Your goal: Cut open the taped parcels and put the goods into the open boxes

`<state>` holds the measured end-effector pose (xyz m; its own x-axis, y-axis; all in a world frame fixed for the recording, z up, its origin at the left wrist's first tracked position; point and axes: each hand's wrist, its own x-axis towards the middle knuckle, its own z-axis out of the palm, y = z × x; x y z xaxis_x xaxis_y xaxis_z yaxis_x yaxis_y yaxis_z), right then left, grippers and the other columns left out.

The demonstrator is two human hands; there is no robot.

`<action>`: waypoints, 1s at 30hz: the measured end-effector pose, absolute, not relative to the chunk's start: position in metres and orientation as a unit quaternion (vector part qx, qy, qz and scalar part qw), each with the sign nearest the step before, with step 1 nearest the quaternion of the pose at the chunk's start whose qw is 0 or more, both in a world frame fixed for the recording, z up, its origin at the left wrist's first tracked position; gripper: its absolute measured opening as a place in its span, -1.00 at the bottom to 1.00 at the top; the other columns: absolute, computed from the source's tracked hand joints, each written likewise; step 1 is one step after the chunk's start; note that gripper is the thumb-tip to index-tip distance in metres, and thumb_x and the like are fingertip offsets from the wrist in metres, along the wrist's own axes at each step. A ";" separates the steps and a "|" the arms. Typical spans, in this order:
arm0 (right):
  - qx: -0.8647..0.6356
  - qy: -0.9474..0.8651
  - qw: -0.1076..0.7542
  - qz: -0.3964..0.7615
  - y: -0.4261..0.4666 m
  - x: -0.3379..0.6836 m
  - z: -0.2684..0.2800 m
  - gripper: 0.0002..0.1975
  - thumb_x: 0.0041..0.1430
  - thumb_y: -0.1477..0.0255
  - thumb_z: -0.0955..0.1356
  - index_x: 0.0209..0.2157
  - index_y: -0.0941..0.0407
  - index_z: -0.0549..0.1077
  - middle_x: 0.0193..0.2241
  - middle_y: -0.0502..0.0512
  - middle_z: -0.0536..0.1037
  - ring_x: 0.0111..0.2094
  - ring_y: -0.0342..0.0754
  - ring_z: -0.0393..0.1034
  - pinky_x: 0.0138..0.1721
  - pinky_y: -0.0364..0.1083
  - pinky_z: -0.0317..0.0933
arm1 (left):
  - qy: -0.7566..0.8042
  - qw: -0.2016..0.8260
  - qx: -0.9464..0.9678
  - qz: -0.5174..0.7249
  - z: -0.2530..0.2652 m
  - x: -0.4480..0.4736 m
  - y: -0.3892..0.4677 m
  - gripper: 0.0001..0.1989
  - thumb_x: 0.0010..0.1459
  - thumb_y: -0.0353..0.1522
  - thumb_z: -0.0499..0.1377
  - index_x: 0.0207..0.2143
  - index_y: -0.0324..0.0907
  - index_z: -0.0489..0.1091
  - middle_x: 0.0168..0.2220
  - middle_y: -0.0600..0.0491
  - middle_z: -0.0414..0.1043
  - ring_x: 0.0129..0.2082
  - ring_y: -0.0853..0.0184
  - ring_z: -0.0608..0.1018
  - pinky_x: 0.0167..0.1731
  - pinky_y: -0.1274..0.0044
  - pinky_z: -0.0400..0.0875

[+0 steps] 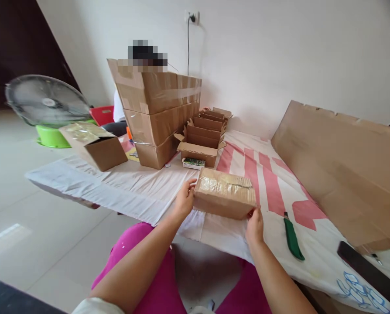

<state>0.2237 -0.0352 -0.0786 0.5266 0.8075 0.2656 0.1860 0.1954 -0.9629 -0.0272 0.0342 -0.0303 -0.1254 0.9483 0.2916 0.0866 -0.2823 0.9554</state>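
A taped cardboard box [223, 198] is at the near edge of the cloth-covered table, between my two hands. My left hand [184, 198] grips its left end, with the fingers curled at the upper corner. At the lower right corner my right hand [255, 224] holds the same box. Clear tape shines across the top, and a torn strip shows near its right side. Just behind it lies a small green and white packet [194, 163], against a row of open cardboard boxes [200, 150].
Taped boxes [151, 117] are stacked at the back left, with another carton [95, 146] beside them. A green-handled knife [293, 237] lies to the right, near a dark flat object [368, 270]. A large cardboard sheet [342, 170] leans at right. A fan [47, 102] stands far left.
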 end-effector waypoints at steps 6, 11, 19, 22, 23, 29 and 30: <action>-0.740 -0.501 0.447 0.052 -0.098 0.300 -0.062 -0.58 0.11 0.03 0.24 -0.29 0.12 0.40 -0.29 0.20 0.51 -0.21 0.11 0.38 -0.13 0.05 0.26 | 0.412 0.398 0.545 0.612 -0.016 -0.040 0.021 -0.62 0.24 -0.10 -0.02 -0.08 -0.14 0.35 -0.01 -0.06 0.39 0.02 0.19 0.44 -0.05 0.36 0.35; -0.863 -0.493 0.095 -0.058 -0.119 0.364 -0.064 -0.42 0.08 0.13 0.22 0.00 0.24 0.38 -0.15 0.38 0.50 -0.07 0.29 0.36 -0.02 0.18 0.20 | 0.427 0.321 0.648 0.543 -0.002 -0.039 0.014 -0.63 0.13 -0.17 0.17 -0.05 -0.13 0.31 -0.08 -0.05 0.37 -0.05 0.20 0.44 -0.12 0.38 0.35; -0.813 -0.537 0.216 -0.070 -0.092 0.338 0.002 -0.55 0.22 0.27 0.11 0.04 0.13 0.34 -0.27 0.19 0.58 -0.31 0.08 0.51 -0.28 -0.01 0.33 | 0.435 0.353 0.612 0.558 -0.006 -0.034 0.011 -0.72 0.06 -0.22 0.21 -0.19 -0.13 0.31 -0.14 -0.01 0.31 -0.10 0.24 0.41 -0.13 0.41 0.34; -0.679 -0.647 0.330 -0.103 -0.066 0.297 0.060 -0.59 0.22 0.15 0.22 -0.01 0.07 0.40 -0.17 0.13 0.58 -0.23 0.02 0.51 -0.21 -0.07 0.34 | 0.431 0.374 0.587 0.575 -0.007 -0.032 0.013 -0.77 0.03 -0.22 0.22 -0.29 -0.13 0.33 -0.05 -0.04 0.28 0.04 0.18 0.37 -0.08 0.39 0.32; -0.643 -0.693 0.318 -0.078 -0.056 0.281 0.078 -0.60 0.22 0.14 0.25 -0.01 0.04 0.42 -0.16 0.10 0.59 -0.23 0.01 0.51 -0.22 -0.09 0.34 | 0.430 0.377 0.582 0.578 -0.007 -0.031 0.014 -0.78 0.02 -0.22 0.23 -0.32 -0.13 0.34 -0.03 -0.05 0.27 0.06 0.17 0.36 -0.07 0.39 0.31; -0.511 -0.836 0.190 0.066 0.007 0.205 0.132 -0.65 0.26 0.18 0.25 0.01 -0.04 0.46 -0.12 -0.01 0.59 -0.19 -0.02 0.51 -0.15 -0.07 0.36 | 0.404 0.385 0.577 0.596 -0.012 -0.027 0.016 -0.81 0.05 -0.23 0.20 -0.33 -0.12 0.31 -0.04 -0.05 0.30 0.04 0.18 0.37 -0.05 0.39 0.29; -0.496 -0.846 0.177 0.077 0.016 0.198 0.133 -0.66 0.26 0.20 0.26 0.00 -0.04 0.47 -0.11 -0.03 0.59 -0.17 -0.02 0.51 -0.12 -0.07 0.36 | 0.399 0.390 0.575 0.598 -0.013 -0.026 0.016 -0.82 0.06 -0.23 0.19 -0.32 -0.11 0.31 -0.04 -0.04 0.30 0.03 0.19 0.37 -0.05 0.39 0.29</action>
